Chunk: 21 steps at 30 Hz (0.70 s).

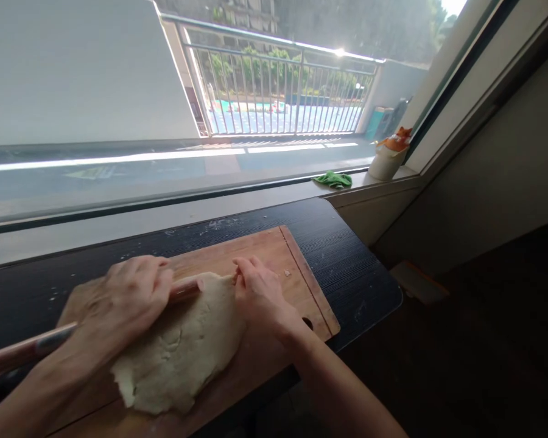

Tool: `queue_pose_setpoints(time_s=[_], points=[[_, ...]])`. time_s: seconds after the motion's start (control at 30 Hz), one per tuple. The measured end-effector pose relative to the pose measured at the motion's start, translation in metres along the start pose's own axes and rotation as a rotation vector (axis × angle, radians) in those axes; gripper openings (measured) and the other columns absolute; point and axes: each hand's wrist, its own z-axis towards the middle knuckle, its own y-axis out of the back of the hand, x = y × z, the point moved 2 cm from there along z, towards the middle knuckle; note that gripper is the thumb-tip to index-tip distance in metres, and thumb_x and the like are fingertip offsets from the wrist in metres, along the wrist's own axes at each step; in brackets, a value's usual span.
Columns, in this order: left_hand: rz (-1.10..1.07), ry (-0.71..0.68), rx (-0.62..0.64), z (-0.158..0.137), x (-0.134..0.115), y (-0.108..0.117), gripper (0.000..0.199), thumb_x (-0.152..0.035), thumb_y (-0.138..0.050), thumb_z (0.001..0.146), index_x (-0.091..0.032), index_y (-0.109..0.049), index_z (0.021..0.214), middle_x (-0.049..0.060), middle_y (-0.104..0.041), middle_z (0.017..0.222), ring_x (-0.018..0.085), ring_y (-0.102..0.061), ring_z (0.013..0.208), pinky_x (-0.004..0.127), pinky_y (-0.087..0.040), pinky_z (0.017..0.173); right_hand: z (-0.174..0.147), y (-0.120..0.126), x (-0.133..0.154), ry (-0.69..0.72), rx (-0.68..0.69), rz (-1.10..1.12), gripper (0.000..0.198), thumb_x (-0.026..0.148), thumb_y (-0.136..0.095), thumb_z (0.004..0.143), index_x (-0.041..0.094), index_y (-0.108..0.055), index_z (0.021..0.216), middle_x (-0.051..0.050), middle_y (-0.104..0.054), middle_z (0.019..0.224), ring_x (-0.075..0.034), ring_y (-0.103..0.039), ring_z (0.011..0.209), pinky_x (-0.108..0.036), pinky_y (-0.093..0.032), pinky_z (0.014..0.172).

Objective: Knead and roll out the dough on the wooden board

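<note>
A flattened sheet of pale dough (182,347) with ragged edges and a few cracks lies on a wooden cutting board (267,243). My left hand (123,292) is closed over a wooden rolling pin (187,288), whose tip rests at the dough's far edge. The pin's other end runs out to the lower left, past my wrist. At the dough's far right edge my right hand (260,286) has its fingers curled together, gripping the rim of the sheet. Its fingertips are partly hidden.
Beneath the board is a black table (347,261) dusted with flour, its rounded corner at right. A green cloth (333,179) and a pale container with an orange top (388,159) stand on the windowsill. Beyond the glass is a metal railing (296,91).
</note>
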Motion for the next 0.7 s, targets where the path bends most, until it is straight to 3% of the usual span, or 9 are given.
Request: queue_pose_setpoints(time_s=[0.07,0.1,0.17,0.23,0.33,0.43,0.5,0.57,0.7], points=[[0.061,-0.006,0.133,0.025,-0.012,-0.01,0.056,-0.045,-0.026,0.09,-0.009,-0.048,0.127,0.013,-0.052,0.132,0.028,-0.044,0.124,0.042,-0.029,0.108,0.0,-0.002,0.001,-0.014,-0.03,-0.026,0.037,0.019,-0.036,0.091,0.02,-0.048,0.126,-0.008,-0.059,0.111,-0.019,-0.059,0.095,-0.033,-0.046,0.081],[0.085,0.046,0.134,0.038,-0.016,-0.012,0.058,-0.047,-0.025,0.09,-0.01,-0.046,0.131,0.013,-0.048,0.137,0.028,-0.04,0.129,0.043,-0.027,0.109,-0.001,-0.003,0.002,-0.013,-0.044,-0.028,0.037,0.019,-0.036,0.091,0.019,-0.047,0.126,-0.008,-0.059,0.111,-0.019,-0.059,0.096,-0.033,-0.046,0.08],[0.115,0.138,0.181,0.06,-0.02,-0.015,0.061,-0.046,-0.023,0.091,-0.009,-0.041,0.135,0.014,-0.042,0.143,0.029,-0.035,0.133,0.046,-0.026,0.109,-0.002,-0.003,0.003,-0.009,-0.064,-0.022,0.037,0.018,-0.035,0.091,0.018,-0.047,0.127,-0.008,-0.059,0.111,-0.019,-0.058,0.096,-0.032,-0.046,0.08],[0.152,0.103,0.231,0.07,-0.021,-0.013,0.059,-0.041,-0.026,0.09,-0.006,-0.044,0.134,0.016,-0.039,0.145,0.03,-0.032,0.135,0.046,-0.026,0.109,-0.003,-0.003,0.004,-0.01,-0.072,-0.014,0.036,0.018,-0.035,0.091,0.017,-0.048,0.125,-0.008,-0.059,0.11,-0.018,-0.058,0.095,-0.031,-0.046,0.08],[0.179,0.036,0.252,0.046,-0.028,-0.007,0.055,-0.036,-0.026,0.09,-0.007,-0.046,0.133,0.016,-0.039,0.145,0.03,-0.032,0.136,0.047,-0.027,0.108,-0.004,-0.003,0.003,-0.002,-0.07,-0.004,0.033,0.018,-0.037,0.091,0.018,-0.052,0.12,-0.007,-0.059,0.108,-0.018,-0.058,0.094,-0.03,-0.045,0.079],[0.156,0.007,0.157,-0.004,-0.041,-0.001,0.055,-0.036,-0.019,0.093,-0.013,-0.041,0.138,0.009,-0.039,0.146,0.027,-0.027,0.138,0.051,-0.021,0.11,-0.006,-0.003,0.004,0.03,-0.059,0.007,0.032,0.018,-0.039,0.089,0.018,-0.053,0.119,-0.006,-0.059,0.107,-0.017,-0.058,0.092,-0.029,-0.045,0.079],[0.165,-0.007,0.101,-0.021,-0.046,0.001,0.055,-0.037,-0.022,0.093,-0.013,-0.04,0.139,0.008,-0.036,0.148,0.026,-0.024,0.14,0.051,-0.018,0.112,-0.007,-0.002,0.004,0.049,-0.051,0.01,0.032,0.018,-0.04,0.089,0.018,-0.054,0.118,-0.006,-0.06,0.106,-0.017,-0.058,0.092,-0.029,-0.045,0.079],[0.167,0.035,0.117,-0.014,-0.041,0.001,0.055,-0.036,-0.021,0.093,-0.011,-0.042,0.137,0.01,-0.037,0.147,0.027,-0.026,0.139,0.052,-0.018,0.111,-0.007,-0.002,0.005,0.061,-0.051,0.007,0.032,0.018,-0.04,0.089,0.019,-0.055,0.117,-0.006,-0.06,0.105,-0.017,-0.058,0.093,-0.028,-0.045,0.079],[0.169,0.116,0.24,0.035,-0.017,-0.004,0.054,-0.034,-0.024,0.091,-0.009,-0.044,0.135,0.013,-0.037,0.146,0.032,-0.026,0.138,0.06,-0.022,0.106,-0.008,-0.004,0.005,0.07,-0.072,0.01,0.031,0.018,-0.041,0.088,0.019,-0.057,0.115,-0.006,-0.06,0.104,-0.017,-0.057,0.093,-0.028,-0.044,0.079]])
